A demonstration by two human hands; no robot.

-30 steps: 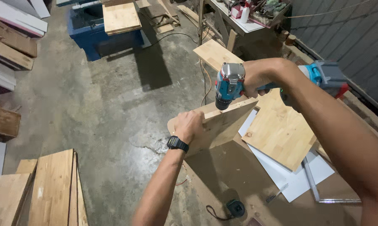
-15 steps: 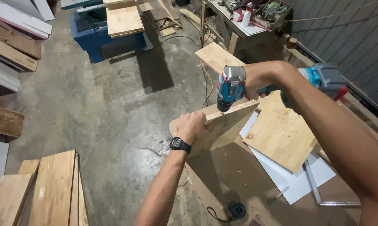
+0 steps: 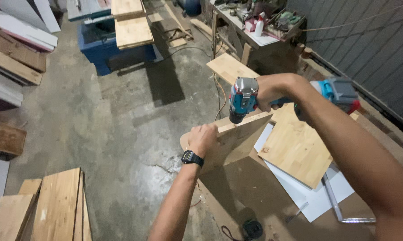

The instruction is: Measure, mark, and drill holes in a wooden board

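Left hand, wristwatch on its wrist, grips the top edge of an upright wooden board standing on the brown worktop. Right hand closes around a teal cordless drill, its tip down on that edge; beyond lie a pale wood panel and a cluttered bench.

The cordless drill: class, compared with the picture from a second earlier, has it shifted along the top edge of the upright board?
No. The cordless drill stays over the same spot on the upright board, just right of the left hand.

Grey concrete floor fills the centre; a corrugated wall runs upper right, a cluttered workbench beside it.
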